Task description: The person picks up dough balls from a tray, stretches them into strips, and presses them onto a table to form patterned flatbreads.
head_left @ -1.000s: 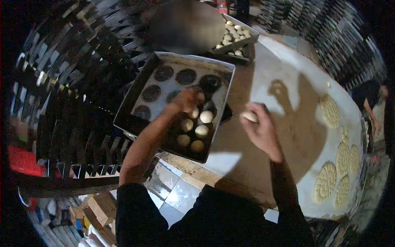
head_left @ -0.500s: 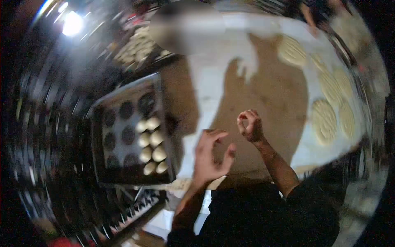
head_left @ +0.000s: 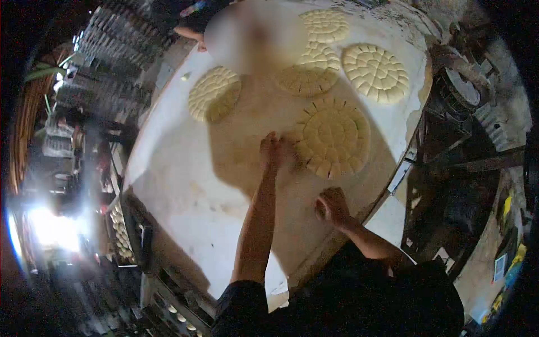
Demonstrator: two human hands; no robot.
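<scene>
Scored dough round [head_left: 334, 137] on the desk [head_left: 179, 168], left hand [head_left: 275, 151] touching its edge.
Left fingers are lost in shadow, can't tell how they sit; right hand [head_left: 332, 205] has its fingers curled in by the desk rim, palm hidden.

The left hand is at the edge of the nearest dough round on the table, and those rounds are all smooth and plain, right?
Not smooth: in the head view the dough rounds are scored into small segments. The left hand is at the edge of the nearest dough round on the table.
</scene>
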